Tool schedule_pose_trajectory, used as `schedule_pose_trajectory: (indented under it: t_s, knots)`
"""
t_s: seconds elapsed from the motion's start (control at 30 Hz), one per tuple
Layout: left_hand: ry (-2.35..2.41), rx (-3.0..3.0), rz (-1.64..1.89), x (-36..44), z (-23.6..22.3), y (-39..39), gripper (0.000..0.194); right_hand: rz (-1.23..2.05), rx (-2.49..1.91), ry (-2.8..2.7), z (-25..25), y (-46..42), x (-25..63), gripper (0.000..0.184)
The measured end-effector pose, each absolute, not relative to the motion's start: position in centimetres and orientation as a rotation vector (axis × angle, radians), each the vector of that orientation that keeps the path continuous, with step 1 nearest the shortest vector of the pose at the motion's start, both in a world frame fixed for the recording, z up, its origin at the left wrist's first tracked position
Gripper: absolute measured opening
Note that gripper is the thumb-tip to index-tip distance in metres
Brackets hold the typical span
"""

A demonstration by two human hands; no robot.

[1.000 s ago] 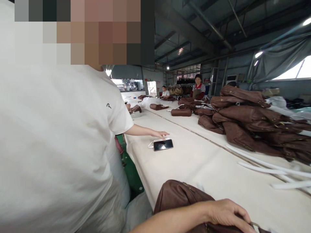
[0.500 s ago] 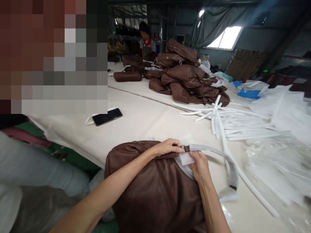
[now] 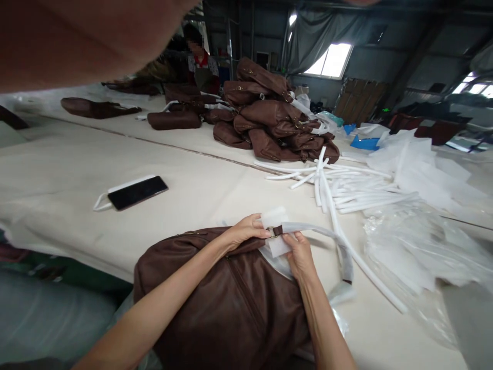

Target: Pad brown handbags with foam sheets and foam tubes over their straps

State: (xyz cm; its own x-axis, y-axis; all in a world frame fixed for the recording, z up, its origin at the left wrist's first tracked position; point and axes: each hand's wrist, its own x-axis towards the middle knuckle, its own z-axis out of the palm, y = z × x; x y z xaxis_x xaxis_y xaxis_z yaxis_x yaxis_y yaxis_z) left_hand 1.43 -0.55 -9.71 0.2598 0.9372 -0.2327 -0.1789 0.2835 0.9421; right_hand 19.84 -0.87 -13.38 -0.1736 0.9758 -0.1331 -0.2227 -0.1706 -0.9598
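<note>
Lying between left grip [image 3: 245,230] and right grip [image 3: 301,254]: brown bag's [image 3: 204,308] ring [image 3: 273,236].

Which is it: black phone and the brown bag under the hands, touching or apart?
Apart. The head view shows it: a strip of pale tabletop is visible between the black phone and the brown bag.

The plump brown bag [image 3: 219,308] sat at the frame's lower centre, its pale-wrapped strap [image 3: 308,227] curving rightward and down from a brass-coloured ring [image 3: 271,236] backed by a white sheet [image 3: 279,250].
</note>
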Motion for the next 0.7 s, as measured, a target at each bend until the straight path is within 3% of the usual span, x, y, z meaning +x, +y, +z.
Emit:
schedule_pose_trajectory:
  t_s: [0.2,0.3,0.43,0.57,0.7]
  knots:
    - [0.896,1.035,0.935,1.6,-9.7,-0.9,0.047,1.505,-1.243,-1.244,-12.5,-2.1,21.7,0.041]
    - [0.938,1.019,0.919,1.5,-9.8,-0.9,0.044,0.946,-1.417,-1.552,-10.9,-2.2,24.1,0.041]
    - [0.969,0.999,0.877,1.5,-9.6,-1.0,0.046,0.120,-1.153,-2.077,-9.4,0.1,26.4,0.032]
    - [0.966,0.995,0.880,1.5,-9.3,-1.0,0.048,-0.058,-0.875,-2.464,-9.8,2.7,25.9,0.043]
    - [0.935,1.012,0.869,1.4,-9.3,-0.9,0.049,-0.131,-0.833,-2.447,-10.7,1.8,26.0,0.056]
